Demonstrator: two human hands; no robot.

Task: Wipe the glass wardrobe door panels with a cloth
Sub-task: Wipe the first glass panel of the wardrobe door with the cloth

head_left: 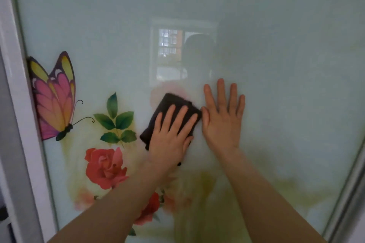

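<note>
Frosted, pale green glass wardrobe door panel fills nearly whole view, white frame down left edge, metal rail slanting at right. Printed decoration low on left half: butterfly, green leaves, red rose, washed-out yellow and pink blooms below. Dim reflection of window and a head near centre. Dark cloth, folded to rough rectangle, lying flat on glass at mid-height, long axis tilted from lower left to upper right. Left hand spread over lower part of cloth, fingers straight and pressing, not gripping; top edge and left corner of cloth showing past fingertips. Right hand flat on bare glass just beside cloth, fingers splayed, holding nothing, thumb touching or nearly touching cloth's right corner. Cloth thus under left hand only; right hand apparently bracing. Unwiped-looking expanse above and to right, so likely next stroke up or rightward, right hand needing to clear out of path first. Cloth matte, dark brown to black, appears soft; wet or dry cannot tell.
</note>
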